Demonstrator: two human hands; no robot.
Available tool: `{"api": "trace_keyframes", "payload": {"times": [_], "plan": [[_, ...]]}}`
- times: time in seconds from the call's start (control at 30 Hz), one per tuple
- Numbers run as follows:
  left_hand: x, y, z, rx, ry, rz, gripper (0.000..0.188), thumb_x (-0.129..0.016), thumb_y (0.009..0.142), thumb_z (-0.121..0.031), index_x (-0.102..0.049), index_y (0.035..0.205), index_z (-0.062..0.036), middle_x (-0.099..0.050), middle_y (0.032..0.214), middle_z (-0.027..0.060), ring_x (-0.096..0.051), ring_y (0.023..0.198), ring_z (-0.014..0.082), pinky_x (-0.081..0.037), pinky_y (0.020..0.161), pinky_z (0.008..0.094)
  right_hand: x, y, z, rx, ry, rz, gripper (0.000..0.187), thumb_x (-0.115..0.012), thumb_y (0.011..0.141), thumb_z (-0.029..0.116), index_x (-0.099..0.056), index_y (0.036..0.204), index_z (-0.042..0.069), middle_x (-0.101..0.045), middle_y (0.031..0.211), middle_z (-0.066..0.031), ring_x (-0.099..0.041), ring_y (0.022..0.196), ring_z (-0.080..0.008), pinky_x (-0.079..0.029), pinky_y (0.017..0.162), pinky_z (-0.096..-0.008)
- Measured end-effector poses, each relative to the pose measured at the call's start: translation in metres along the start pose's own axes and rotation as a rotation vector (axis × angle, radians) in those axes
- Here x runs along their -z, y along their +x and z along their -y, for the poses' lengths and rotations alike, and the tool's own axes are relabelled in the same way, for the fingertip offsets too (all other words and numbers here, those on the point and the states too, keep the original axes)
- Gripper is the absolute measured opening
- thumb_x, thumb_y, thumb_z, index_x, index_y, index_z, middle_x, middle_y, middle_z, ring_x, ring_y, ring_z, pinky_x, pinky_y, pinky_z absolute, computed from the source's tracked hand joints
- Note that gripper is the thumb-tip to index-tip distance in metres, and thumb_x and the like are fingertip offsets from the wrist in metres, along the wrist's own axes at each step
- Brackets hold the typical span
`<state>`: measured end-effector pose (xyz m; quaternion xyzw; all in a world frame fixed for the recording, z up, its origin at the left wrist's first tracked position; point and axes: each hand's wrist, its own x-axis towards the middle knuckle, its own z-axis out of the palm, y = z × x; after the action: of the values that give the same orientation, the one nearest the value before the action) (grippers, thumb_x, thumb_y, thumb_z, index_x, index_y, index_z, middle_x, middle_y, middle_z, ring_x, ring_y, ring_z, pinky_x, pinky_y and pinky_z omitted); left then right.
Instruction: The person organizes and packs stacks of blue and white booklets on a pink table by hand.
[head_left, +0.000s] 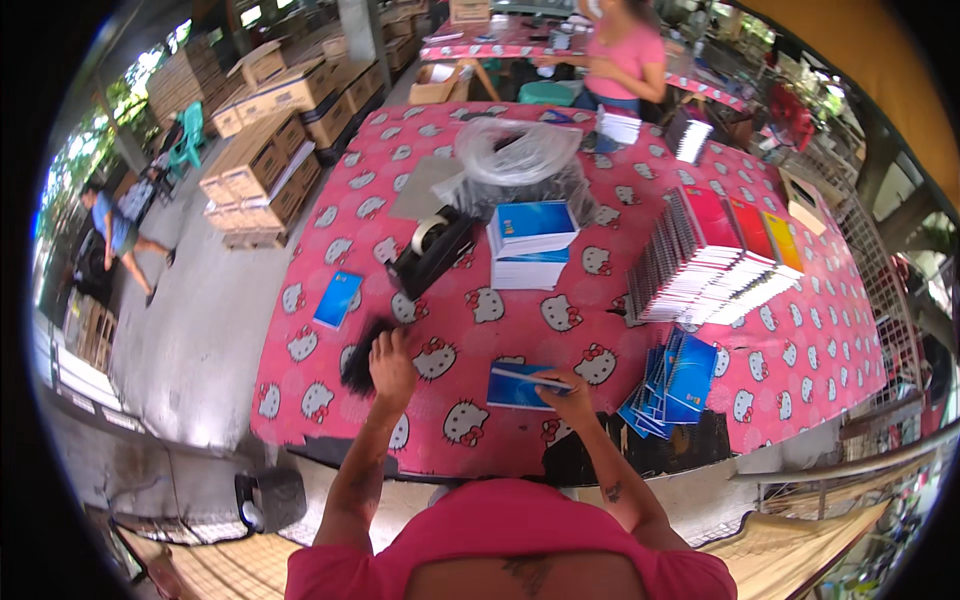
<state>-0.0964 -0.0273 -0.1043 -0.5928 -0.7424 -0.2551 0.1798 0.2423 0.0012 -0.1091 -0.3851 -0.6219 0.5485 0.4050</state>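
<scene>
My left hand [393,368] is closed on a dark, bristly brush [361,362] over the left part of the table; its handle is hidden under my fingers. In front of me, my right hand [568,394] grips a blue notebook [515,388] by its right side. A narrow white strip runs across that notebook, perhaps a page edge. To the right of this hand lies a loose, fanned pile of blue notebooks [688,372]. A single blue booklet [338,299] rests beyond my left hand. Farther off stands a neat stack of blue notebooks [535,228].
A black tape dispenser [432,256] sits beside the stack, before a plastic-wrapped bundle [525,165]. Spiral notebooks [700,250] with red and yellow covers are stacked at right. Pink patterned cloth [465,425] covers the table. Another person [625,60] stands across it. Cartons [255,165] line the left.
</scene>
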Motion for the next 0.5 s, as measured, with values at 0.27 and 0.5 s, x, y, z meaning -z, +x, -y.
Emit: {"api": "trace_keyframes", "payload": {"times": [0.27, 0.5], "plan": [[0.023, -0.002, -0.039, 0.081, -0.357, 0.264, 0.019, -0.058, 0.096, -0.02, -0.059, 0.113, -0.0094, -0.059, 0.092, 0.0138, -0.062, 0.083, 0.0313, -0.05, 0.069, 0.0413, 0.003, 0.0, -0.003, -0.126, 0.071, 0.056, 0.031, -0.068, 0.087, 0.0, -0.069, 0.118, 0.004, -0.067, 0.099, 0.0022, -0.056, 0.088, -0.005, -0.045, 0.078, -0.0215], [0.016, -0.048, -0.121, 0.336, -1.105, 0.277, 0.022, -0.052, 0.103, -0.024, -0.058, 0.108, -0.0038, -0.064, 0.085, 0.0179, -0.06, 0.073, 0.0209, -0.047, 0.062, 0.0368, 0.0, -0.001, -0.006, -0.046, 0.098, 0.079, 0.034, -0.066, 0.088, -0.002, -0.068, 0.121, 0.004, -0.067, 0.099, 0.0036, -0.054, 0.089, -0.0037, -0.045, 0.079, -0.0213]]}}
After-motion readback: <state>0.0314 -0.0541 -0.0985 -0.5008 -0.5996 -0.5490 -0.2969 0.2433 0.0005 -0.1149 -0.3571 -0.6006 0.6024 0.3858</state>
